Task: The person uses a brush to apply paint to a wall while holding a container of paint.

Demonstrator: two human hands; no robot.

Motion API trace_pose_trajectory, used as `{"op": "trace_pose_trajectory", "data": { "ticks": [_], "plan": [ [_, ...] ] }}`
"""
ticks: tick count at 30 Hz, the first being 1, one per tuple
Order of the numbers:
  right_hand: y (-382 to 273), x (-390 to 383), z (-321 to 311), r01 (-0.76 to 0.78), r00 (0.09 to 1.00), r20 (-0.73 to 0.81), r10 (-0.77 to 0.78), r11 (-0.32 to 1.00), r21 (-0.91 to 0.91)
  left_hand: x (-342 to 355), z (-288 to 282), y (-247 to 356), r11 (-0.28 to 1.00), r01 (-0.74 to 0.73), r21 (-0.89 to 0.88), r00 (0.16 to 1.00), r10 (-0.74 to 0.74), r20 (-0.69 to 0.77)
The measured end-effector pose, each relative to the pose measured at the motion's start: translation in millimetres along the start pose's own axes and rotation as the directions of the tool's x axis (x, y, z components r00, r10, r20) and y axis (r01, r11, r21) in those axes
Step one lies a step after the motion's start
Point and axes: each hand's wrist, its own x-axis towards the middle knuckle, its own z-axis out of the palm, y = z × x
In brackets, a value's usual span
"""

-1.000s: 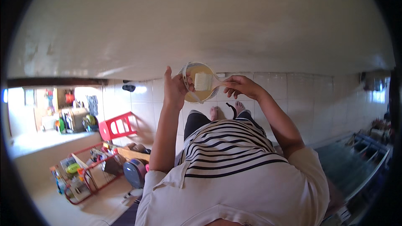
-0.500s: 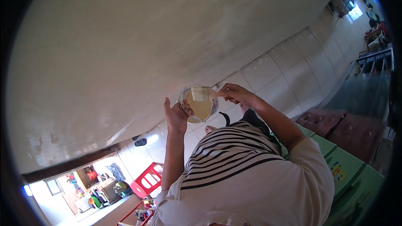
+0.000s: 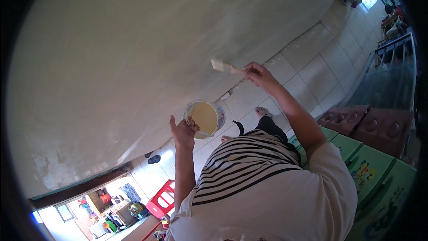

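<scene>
From my left hand (image 3: 184, 131) hangs a bucket (image 3: 221, 117) by its handle, with the fingers curled round it and the thumb sticking out. Cream-coloured paint (image 3: 204, 118) shows inside the bucket. My right hand (image 3: 258, 75) grips the wooden handle of a flat paintbrush (image 3: 222, 66). The brush's pale, wide bristles point left toward the wall (image 3: 147, 53), up and to the right of the bucket. Whether the bristles touch the wall I cannot tell.
Beige floor tiles (image 3: 307, 73) run along the wall's foot. Green drawers (image 3: 368, 169) with cartoon pictures and maroon panels (image 3: 387, 127) stand on the right. A red plastic chair (image 3: 161, 200) and dark slippers (image 3: 154, 159) are at lower left, near a doorway.
My right hand has lifted the paintbrush from over the bucket, up toward the wall. The bucket in my left hand has shifted slightly down and left.
</scene>
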Motion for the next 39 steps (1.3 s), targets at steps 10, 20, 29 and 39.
{"op": "trace_pose_trajectory", "data": {
  "ticks": [10, 20, 29, 39],
  "plan": [
    [-16, 66, -116, 0.197, 0.845, -0.475, -0.246, 0.969, -0.151, 13, -13, -7, 0.999, 0.011, -0.053, 0.993, -0.017, -0.115],
    [15, 96, -44, 0.398, 0.602, -0.704, -0.376, 0.906, -0.143, 24, -32, -13, 0.999, 0.003, -0.041, 0.994, -0.007, -0.106],
    [13, 21, 117, 0.339, 0.884, -0.296, -0.362, 0.932, -0.130, 29, -41, -14, 0.999, 0.030, -0.037, 0.989, -0.035, -0.142],
    [-18, 72, 11, 0.313, 0.913, -0.197, -0.357, 0.923, -0.226, 36, -55, -20, 0.996, 0.057, -0.064, 0.991, -0.064, -0.121]
  ]
}}
